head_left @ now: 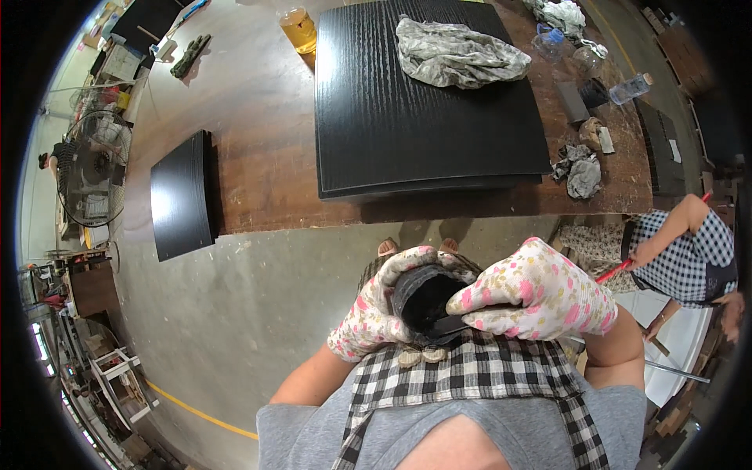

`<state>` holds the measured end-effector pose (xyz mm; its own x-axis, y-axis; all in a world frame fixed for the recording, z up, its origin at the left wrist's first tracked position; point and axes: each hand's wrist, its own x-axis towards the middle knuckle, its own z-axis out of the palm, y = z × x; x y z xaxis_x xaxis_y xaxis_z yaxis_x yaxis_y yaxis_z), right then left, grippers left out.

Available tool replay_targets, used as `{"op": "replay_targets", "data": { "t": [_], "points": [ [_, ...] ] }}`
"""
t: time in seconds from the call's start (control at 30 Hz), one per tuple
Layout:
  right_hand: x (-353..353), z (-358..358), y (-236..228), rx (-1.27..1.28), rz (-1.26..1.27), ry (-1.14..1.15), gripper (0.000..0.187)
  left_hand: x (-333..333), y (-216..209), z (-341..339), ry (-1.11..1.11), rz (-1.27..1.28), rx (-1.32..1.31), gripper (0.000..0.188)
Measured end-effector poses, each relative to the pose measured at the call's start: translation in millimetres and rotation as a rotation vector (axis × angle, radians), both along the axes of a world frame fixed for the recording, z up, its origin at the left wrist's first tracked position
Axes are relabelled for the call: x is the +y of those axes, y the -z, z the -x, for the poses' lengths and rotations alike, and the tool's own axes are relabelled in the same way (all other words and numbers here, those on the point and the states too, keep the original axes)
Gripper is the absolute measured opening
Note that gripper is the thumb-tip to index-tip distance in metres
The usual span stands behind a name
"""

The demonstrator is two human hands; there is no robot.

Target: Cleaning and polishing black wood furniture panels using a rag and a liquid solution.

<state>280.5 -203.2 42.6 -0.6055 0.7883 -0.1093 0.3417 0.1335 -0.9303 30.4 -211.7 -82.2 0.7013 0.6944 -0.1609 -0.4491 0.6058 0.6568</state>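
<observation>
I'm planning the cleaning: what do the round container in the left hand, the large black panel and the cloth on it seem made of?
Round container: perhaps plastic, dull black; its smeared-looking wall leaves this open.
Large black panel: probably wood or veneer, semi-gloss; grain-like streaks show in the shine.
Cloth: likely thin fabric, matte, grey-blotched; it bunches in soft folds.

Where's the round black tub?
In the head view, the round black tub is below and slightly right of centre, by the black-and-white checked apron, held in the flower-gloved left hand, with the matching-gloved right hand at its opening.
</observation>
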Motion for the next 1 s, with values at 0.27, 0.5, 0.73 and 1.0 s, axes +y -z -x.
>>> {"op": "replay_targets", "data": {
  "t": [0.27, 0.5, 0.73, 1.0],
  "points": [
    [-10.1, -30.0, 10.5, 0.137, 0.171, 0.268, 0.022, 10.5, -6.5, -19.9, -0.009, 0.02, 0.027, 0.107],
    [-38.4, -69.9, 10.2, 0.316, 0.449, 0.804, 0.023, 22.9, -9.4, -39.9, 0.092, -0.064, 0.198, 0.112],
    [-43.2, -92.8, 46.4, 0.288, -0.138, 0.797, 0.032, 31.2, -6.6, -62.1, 0.171, -0.027, 0.22, 0.113],
    [-30.0, -105.9, 64.4, -0.143, -0.492, 0.815, 0.044, 38.3, -8.7, -77.0, 0.165, -0.031, 0.233, 0.11]
  ]
}}
